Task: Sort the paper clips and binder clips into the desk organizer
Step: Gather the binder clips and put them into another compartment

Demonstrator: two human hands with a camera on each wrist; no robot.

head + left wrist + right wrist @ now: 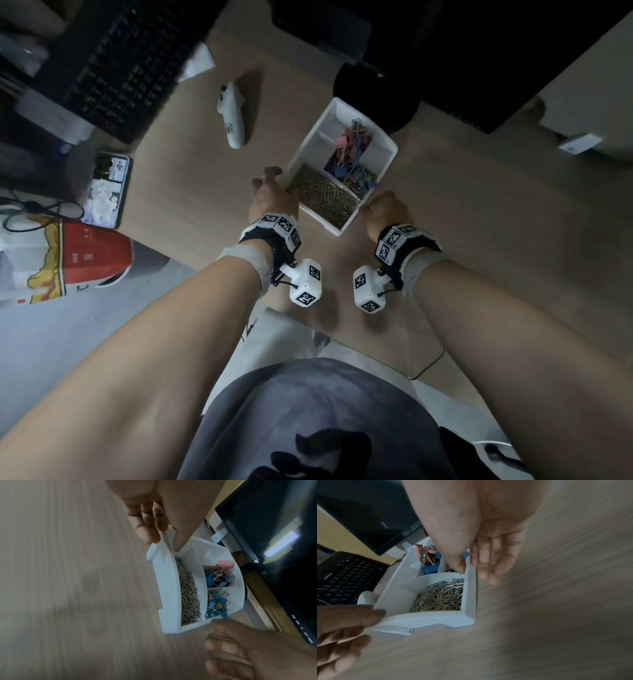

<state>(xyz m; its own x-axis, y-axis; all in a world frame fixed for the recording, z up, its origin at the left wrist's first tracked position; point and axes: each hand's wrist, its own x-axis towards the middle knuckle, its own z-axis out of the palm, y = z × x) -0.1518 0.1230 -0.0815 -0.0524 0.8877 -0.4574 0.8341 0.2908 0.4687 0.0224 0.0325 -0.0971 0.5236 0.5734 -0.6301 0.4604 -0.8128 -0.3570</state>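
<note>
A white desk organizer [387, 150] stands on the wooden desk between my hands. Its near compartment holds a heap of gold paper clips [325, 198]; the compartments behind hold coloured binder clips [349, 147]. My left hand [274, 185] pinches the organizer's left wall [168, 585], thumb inside and fingers outside, as the left wrist view shows of my left hand [164, 540]. My right hand [376, 205] pinches the right wall [471, 601] the same way, with the right hand [471, 570] having its thumb just above the paper clips [440, 597]. Binder clips [428, 561] sit behind it.
A black keyboard [120, 68] lies at the far left, with a white controller [233, 116] beside it. A phone [106, 188] and a red-and-white bag [68, 260] sit at the left edge. A monitor [274, 547] and its dark base [376, 96] stand behind the organizer.
</note>
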